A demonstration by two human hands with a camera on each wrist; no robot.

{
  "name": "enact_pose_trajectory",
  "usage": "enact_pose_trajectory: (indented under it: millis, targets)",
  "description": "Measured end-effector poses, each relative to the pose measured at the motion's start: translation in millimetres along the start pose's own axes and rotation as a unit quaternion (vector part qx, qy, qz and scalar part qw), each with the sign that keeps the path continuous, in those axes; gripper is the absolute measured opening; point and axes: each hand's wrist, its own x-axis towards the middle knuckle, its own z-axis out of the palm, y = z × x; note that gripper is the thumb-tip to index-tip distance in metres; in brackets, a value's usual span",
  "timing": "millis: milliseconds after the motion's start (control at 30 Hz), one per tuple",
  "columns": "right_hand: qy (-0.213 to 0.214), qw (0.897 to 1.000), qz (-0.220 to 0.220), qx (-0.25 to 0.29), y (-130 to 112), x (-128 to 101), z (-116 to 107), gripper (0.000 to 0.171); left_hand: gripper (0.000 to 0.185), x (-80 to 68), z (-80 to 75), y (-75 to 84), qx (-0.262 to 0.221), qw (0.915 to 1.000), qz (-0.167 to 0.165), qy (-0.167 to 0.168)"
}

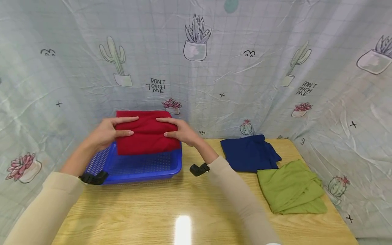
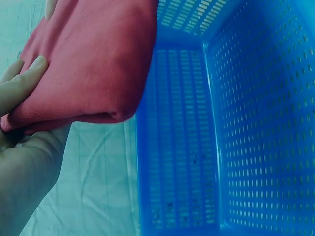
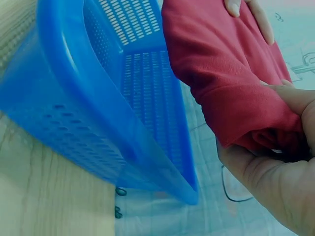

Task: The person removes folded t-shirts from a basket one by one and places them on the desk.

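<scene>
A folded red cloth [image 1: 144, 136], maybe a garment, is held up over the blue plastic basket [image 1: 165, 173]. My left hand [image 1: 107, 132] grips its left end, thumb and fingers on opposite faces, as the left wrist view shows at the folded cloth [image 2: 98, 64]. At the right end my right hand [image 1: 183, 132] pinches the folded layers, and the right wrist view shows the thumb under the cloth [image 3: 236, 108]. Below the cloth, the basket's perforated floor [image 2: 177, 137] is visible. Its back part is hidden behind the cloth in the head view.
A folded navy cloth [image 1: 248, 153] lies at the back right of the wooden table [image 1: 137, 211]. In front of it and further right lies a folded olive-green cloth [image 1: 291, 190]. A printed curtain [image 1: 214, 85] hangs close behind the table and at both sides.
</scene>
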Motion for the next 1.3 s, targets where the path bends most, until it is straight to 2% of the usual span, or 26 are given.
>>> enact_pose_trajectory:
  millis: [267, 533, 667, 833, 1100, 1300]
  targets:
    - [-0.01, 0.999, -0.013, -0.042, -8.4, -19.5, -14.1, 0.057, 0.062, -9.2, 18.2, 8.6, 0.062, 0.998, -0.006, -0.004]
    - [-0.005, 0.997, -0.018, -0.079, -15.4, -46.2, -21.8, 0.059, 0.06, -20.4, 38.3, 14.6, 0.125, 0.9921, 0.009, -0.006]
    - [-0.002, 0.995, -0.026, -0.098, -18.1, -54.9, -23.0, 0.058, 0.059, -27.1, 47.1, 15.8, 0.126, 0.992, 0.007, 0.001]
    - [-0.006, 0.995, -0.028, -0.097, -21.3, -66.8, -27.3, 0.057, 0.059, -33.5, 59.6, 17.6, 0.122, 0.9925, 0.007, 0.002]
    - [-0.005, 0.994, -0.011, -0.11, -25.6, -90.3, -38.4, 0.057, 0.058, -40.2, 84.1, 20.5, 0.104, 0.9944, 0.017, -0.009]
    - [-0.005, 0.993, 0.005, -0.115, -27.1, -110.2, -44.1, 0.057, 0.057, -45.4, 101.3, 16.3, 0.088, 0.9955, 0.029, -0.018]
